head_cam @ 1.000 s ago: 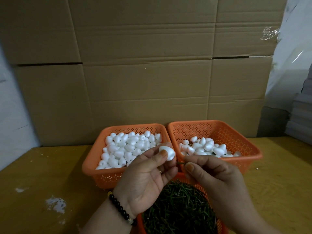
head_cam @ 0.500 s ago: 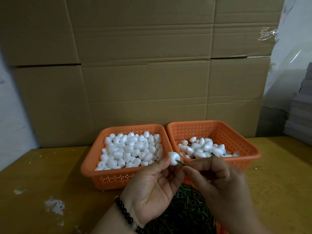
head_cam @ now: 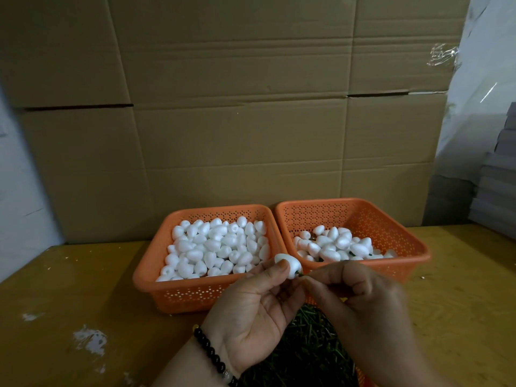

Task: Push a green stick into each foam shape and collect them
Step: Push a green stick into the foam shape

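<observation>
Pushing green stick (head_cam: pixel 301 274) into foam shape (head_cam: pixel 289 264).
Left hand (head_cam: pixel 252 308) pinching featherlight, dentable foam at its sides; right hand (head_cam: pixel 360 300) pinching thin stick near the entry point.

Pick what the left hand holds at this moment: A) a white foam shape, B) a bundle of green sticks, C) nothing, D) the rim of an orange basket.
A: the left hand pinches a white foam shape between thumb and fingers while the right hand pinches the green stick at its base.
</observation>
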Motion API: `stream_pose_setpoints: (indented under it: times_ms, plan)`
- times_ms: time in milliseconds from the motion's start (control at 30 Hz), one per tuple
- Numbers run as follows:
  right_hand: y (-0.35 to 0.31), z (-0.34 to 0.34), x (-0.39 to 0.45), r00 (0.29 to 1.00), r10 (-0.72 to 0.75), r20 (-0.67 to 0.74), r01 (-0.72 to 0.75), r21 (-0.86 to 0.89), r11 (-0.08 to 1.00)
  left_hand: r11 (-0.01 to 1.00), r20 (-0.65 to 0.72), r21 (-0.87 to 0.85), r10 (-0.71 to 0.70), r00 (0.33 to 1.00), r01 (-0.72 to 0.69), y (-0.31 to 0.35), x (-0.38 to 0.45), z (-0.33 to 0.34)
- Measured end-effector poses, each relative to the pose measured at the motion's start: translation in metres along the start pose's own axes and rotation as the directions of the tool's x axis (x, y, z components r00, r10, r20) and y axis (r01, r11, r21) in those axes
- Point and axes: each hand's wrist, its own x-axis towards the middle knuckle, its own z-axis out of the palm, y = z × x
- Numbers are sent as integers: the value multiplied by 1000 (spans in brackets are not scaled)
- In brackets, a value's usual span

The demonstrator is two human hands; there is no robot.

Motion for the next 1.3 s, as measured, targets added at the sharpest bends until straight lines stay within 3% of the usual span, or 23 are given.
stream_pose_setpoints:
  times_ms: [833, 1067, 1300]
  plan:
    - [5, 0, -1, 997, -77, 4, 77, -36, 996, 998, -10, 61, 25, 1000, -25, -3, -1, 3]
    - [3, 1, 0, 999, -23, 26, 24, -36, 999, 998, -9, 56, 31, 999, -30, -3, 2, 0]
    - [6, 4, -1, 995, 48, 93, -55, 70, 996, 999, -23, 36, 27, 999, -26, -1, 4, -5]
